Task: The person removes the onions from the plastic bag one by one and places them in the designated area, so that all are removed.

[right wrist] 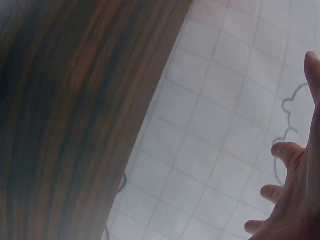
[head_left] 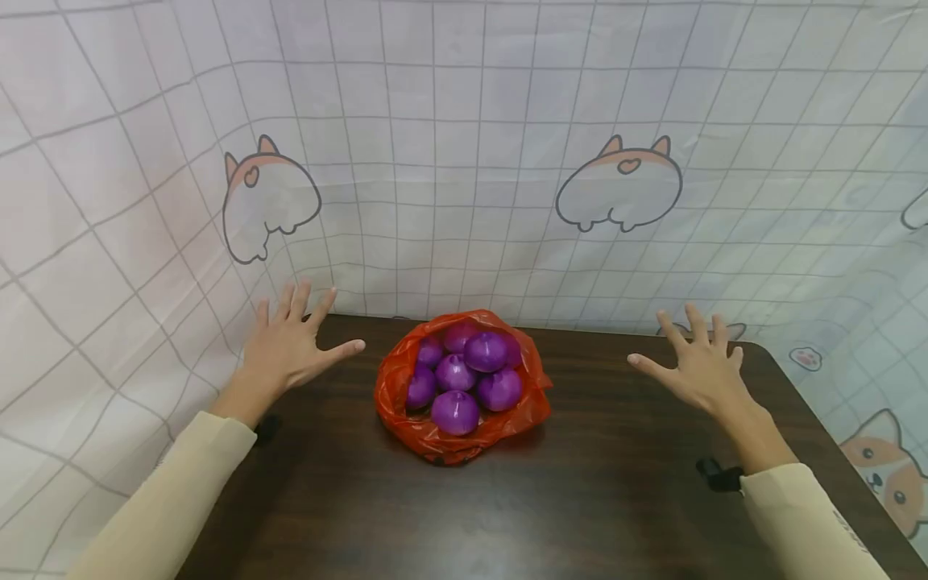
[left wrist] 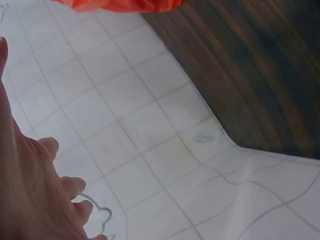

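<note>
A crumpled red plastic bag stands open on the table, left of the middle in the head view. Inside it lie several glossy, round purple onions with small pointed tips, heaped on one another. To the bag's left is my left hand, fingers spread, apart from the bag and holding nothing. Farther off on the other side, my right hand hovers over the table's right part, also spread and holding nothing. The left wrist view catches a strip of the red bag along its top edge.
The dark wood-grain table meets a white grid-patterned cloth with cartoon corgis at its back and sides. A rounded table corner shows at the back right. Dark straps sit at the wrists, below light sleeves.
</note>
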The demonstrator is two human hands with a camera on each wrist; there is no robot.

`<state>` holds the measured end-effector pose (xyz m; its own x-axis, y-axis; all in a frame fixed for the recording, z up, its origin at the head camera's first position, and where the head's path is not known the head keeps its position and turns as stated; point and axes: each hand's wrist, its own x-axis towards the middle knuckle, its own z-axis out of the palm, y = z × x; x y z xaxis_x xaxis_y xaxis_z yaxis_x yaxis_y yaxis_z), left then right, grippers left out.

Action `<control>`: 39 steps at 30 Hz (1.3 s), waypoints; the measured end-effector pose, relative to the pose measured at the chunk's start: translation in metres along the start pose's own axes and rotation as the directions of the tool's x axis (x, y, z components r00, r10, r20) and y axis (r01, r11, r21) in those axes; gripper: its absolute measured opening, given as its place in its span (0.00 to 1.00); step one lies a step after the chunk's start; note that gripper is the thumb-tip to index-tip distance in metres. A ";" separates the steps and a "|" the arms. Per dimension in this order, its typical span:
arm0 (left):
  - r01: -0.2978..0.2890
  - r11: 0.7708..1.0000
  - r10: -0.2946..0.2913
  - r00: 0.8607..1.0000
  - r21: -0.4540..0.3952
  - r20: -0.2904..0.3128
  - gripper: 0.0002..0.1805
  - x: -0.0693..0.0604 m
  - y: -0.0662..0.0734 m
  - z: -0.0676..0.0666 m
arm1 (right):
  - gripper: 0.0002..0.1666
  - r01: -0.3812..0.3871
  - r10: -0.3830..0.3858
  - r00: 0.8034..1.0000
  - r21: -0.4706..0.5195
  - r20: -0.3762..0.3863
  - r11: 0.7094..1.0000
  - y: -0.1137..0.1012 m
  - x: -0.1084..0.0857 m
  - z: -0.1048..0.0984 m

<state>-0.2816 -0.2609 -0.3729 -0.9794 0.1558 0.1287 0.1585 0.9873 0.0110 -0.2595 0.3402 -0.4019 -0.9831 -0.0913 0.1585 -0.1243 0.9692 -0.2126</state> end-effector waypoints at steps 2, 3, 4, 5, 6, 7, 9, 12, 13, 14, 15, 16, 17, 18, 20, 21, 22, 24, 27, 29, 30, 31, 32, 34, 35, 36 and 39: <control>-0.009 1.000 0.009 1.000 -0.005 -0.008 0.59 -0.005 0.004 0.002 | 0.58 0.008 -0.008 1.000 -0.001 -0.001 1.000 -0.004 -0.002 0.002; -0.013 1.000 0.013 1.000 -0.008 -0.012 0.59 -0.007 0.006 0.003 | 0.58 0.010 -0.010 1.000 -0.001 -0.002 1.000 -0.006 -0.004 0.003; -0.018 1.000 0.018 1.000 -0.012 -0.016 0.59 -0.009 0.008 0.004 | 0.58 0.013 -0.013 1.000 0.002 0.000 1.000 -0.007 -0.005 0.004; -0.023 1.000 0.023 1.000 -0.017 -0.020 0.59 -0.011 0.010 0.006 | 0.57 0.015 -0.015 1.000 0.003 0.000 1.000 -0.010 -0.007 0.005; -0.026 0.999 0.026 0.999 -0.026 -0.021 0.58 -0.013 0.012 0.008 | 0.57 0.017 -0.017 1.000 0.008 0.002 1.000 -0.012 -0.008 0.007; -0.027 0.999 0.026 0.999 -0.031 -0.020 0.58 -0.015 0.014 0.011 | 0.57 0.019 -0.019 1.000 0.012 0.002 1.000 -0.015 -0.010 0.008; -0.025 0.999 0.024 0.999 -0.043 -0.022 0.58 -0.019 0.018 0.017 | 0.57 0.026 -0.026 1.000 0.019 0.002 0.999 -0.020 -0.013 0.011; -0.024 0.997 0.022 0.999 -0.079 -0.024 0.57 -0.023 0.025 0.029 | 0.56 0.039 -0.039 0.999 0.035 0.000 0.999 -0.029 -0.018 0.017; -0.024 0.996 0.022 0.999 -0.087 -0.025 0.57 -0.025 0.027 0.034 | 0.56 0.042 -0.042 0.999 0.043 -0.001 0.998 -0.033 -0.020 0.020; -0.026 0.995 0.024 0.999 -0.097 -0.029 0.57 -0.026 0.030 0.038 | 0.56 0.046 -0.046 0.999 0.054 0.000 0.998 -0.036 -0.021 0.023; -0.028 0.994 0.025 0.999 -0.105 -0.029 0.56 -0.027 0.033 0.043 | 0.56 0.048 -0.048 0.999 0.063 0.000 0.997 -0.039 -0.023 0.026; -0.028 0.993 0.025 0.999 -0.115 -0.028 0.56 -0.028 0.035 0.047 | 0.55 0.048 -0.048 0.999 0.074 0.001 0.996 -0.042 -0.024 0.030; -0.027 0.993 0.024 0.999 -0.117 -0.030 0.56 -0.029 0.038 0.052 | 0.55 0.050 -0.050 0.999 0.084 -0.001 0.995 -0.045 -0.025 0.033; -0.027 0.992 0.024 0.999 -0.121 -0.032 0.56 -0.030 0.040 0.056 | 0.55 0.050 -0.050 0.999 0.098 -0.002 0.994 -0.048 -0.026 0.037; -0.026 0.990 0.022 0.999 -0.139 -0.033 0.56 -0.031 0.045 0.063 | 0.55 0.050 -0.049 0.999 0.118 -0.012 0.992 -0.052 -0.027 0.044; -0.025 0.988 0.020 0.999 -0.150 -0.033 0.55 -0.031 0.048 0.066 | 0.54 0.051 -0.049 0.999 0.128 -0.018 0.990 -0.055 -0.028 0.047; -0.024 0.987 0.018 0.999 -0.161 -0.034 0.55 -0.031 0.050 0.068 | 0.54 0.053 -0.050 0.998 0.140 -0.024 0.989 -0.058 -0.028 0.050; -0.016 0.981 0.009 0.999 -0.193 -0.036 0.54 -0.030 0.055 0.073 | 0.53 0.060 -0.055 0.998 0.169 -0.037 0.984 -0.064 -0.028 0.056; -0.008 0.967 -0.004 0.999 -0.254 -0.045 0.53 -0.028 0.064 0.077 | 0.52 0.070 -0.059 0.997 0.204 -0.057 0.976 -0.074 -0.028 0.066; -0.003 0.953 -0.015 0.998 -0.302 -0.060 0.53 -0.026 0.069 0.080 | 0.50 0.078 -0.062 0.995 0.224 -0.075 0.972 -0.080 -0.027 0.071; -0.004 0.945 -0.020 0.997 -0.327 -0.069 0.52 -0.025 0.072 0.081 | 0.50 0.081 -0.063 0.994 0.231 -0.085 0.969 -0.083 -0.026 0.074; -0.006 0.937 -0.024 0.996 -0.350 -0.081 0.51 -0.024 0.075 0.082 | 0.49 0.086 -0.065 0.993 0.237 -0.095 0.968 -0.086 -0.026 0.076; -0.006 0.929 -0.030 0.995 -0.370 -0.092 0.51 -0.023 0.077 0.083 | 0.48 0.092 -0.067 0.992 0.246 -0.108 0.965 -0.089 -0.025 0.078; -0.002 0.913 -0.048 0.993 -0.407 -0.112 0.49 -0.021 0.081 0.086 | 0.45 0.108 -0.073 0.988 0.269 -0.135 0.957 -0.095 -0.024 0.081; -0.002 0.906 -0.055 0.991 -0.422 -0.122 0.48 -0.020 0.082 0.087 | 0.43 0.117 -0.077 0.986 0.283 -0.151 0.952 -0.099 -0.023 0.082; 0.001 0.898 -0.065 0.989 -0.440 -0.129 0.48 -0.019 0.084 0.088 | 0.42 0.126 -0.079 0.983 0.299 -0.166 0.946 -0.102 -0.022 0.082; 0.019 0.869 -0.099 0.986 -0.495 -0.136 0.45 -0.016 0.087 0.092 | 0.37 0.154 -0.082 0.974 0.351 -0.211 0.923 -0.112 -0.019 0.083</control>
<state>-0.2639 -0.1747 -0.4653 -0.9640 0.0514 0.2610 0.1812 0.8453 0.5026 -0.2376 0.2144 -0.4613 -0.9189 -0.1205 0.3756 -0.3136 0.8006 -0.5106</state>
